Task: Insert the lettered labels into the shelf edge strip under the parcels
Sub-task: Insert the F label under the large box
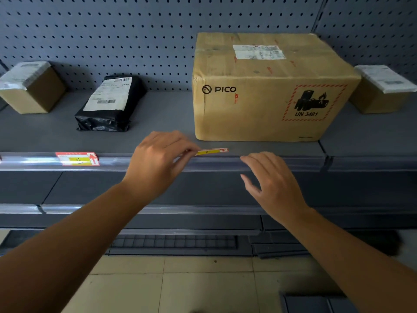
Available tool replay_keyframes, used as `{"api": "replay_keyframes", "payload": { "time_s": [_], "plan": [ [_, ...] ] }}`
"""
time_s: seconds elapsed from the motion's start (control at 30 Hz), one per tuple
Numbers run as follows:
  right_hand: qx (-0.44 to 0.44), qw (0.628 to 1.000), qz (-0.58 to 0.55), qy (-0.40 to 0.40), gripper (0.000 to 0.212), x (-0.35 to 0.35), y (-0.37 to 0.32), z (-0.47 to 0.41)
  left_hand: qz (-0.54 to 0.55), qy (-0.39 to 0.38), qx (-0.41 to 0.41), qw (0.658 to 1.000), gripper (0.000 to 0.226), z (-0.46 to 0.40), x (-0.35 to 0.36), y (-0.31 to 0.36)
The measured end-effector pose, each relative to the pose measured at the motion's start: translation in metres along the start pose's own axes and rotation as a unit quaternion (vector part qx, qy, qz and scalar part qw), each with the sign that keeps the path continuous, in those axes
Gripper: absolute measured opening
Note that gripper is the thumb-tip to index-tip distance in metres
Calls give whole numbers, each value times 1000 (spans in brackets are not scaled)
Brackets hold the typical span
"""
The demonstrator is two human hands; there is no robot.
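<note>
My left hand (158, 161) pinches a red and yellow label (212, 151) marked F, held nearly flat just above the clear edge strip (282, 162), below the left corner of the large PICO carton (266, 91). My right hand (273, 184) hovers with fingers spread, fingertips at the strip to the right of the label, holding nothing. Another red and yellow label (77, 158) sits in the strip at the left, under the black plastic parcel (110, 105).
Small brown boxes stand at the far left (31, 86) and far right (381, 89) of the grey shelf (164, 123). A pegboard back wall (112, 30) rises behind. Lower shelves with their own strip (158, 210) and a tiled floor (203, 285) lie below.
</note>
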State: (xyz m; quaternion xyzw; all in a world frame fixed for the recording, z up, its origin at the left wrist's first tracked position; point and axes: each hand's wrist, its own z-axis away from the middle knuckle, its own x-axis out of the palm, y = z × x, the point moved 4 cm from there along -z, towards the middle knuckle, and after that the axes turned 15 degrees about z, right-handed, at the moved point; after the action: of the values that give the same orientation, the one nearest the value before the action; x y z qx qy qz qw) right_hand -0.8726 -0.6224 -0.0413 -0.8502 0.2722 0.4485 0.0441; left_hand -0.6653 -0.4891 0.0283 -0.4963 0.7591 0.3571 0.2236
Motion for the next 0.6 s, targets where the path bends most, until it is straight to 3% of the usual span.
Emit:
{"api": "replay_keyframes", "payload": {
  "time_s": [0.17,0.37,0.6],
  "plan": [
    [25,999,1,36,38,13,0,8,25,6,5,1000,10,-6,6,5],
    [30,999,-22,19,39,16,1,-5,47,-5,1,999,12,-13,17,8],
    [12,999,40,29,24,10,5,0,59,-17,-23,998,10,-16,24,6]
  ]
}}
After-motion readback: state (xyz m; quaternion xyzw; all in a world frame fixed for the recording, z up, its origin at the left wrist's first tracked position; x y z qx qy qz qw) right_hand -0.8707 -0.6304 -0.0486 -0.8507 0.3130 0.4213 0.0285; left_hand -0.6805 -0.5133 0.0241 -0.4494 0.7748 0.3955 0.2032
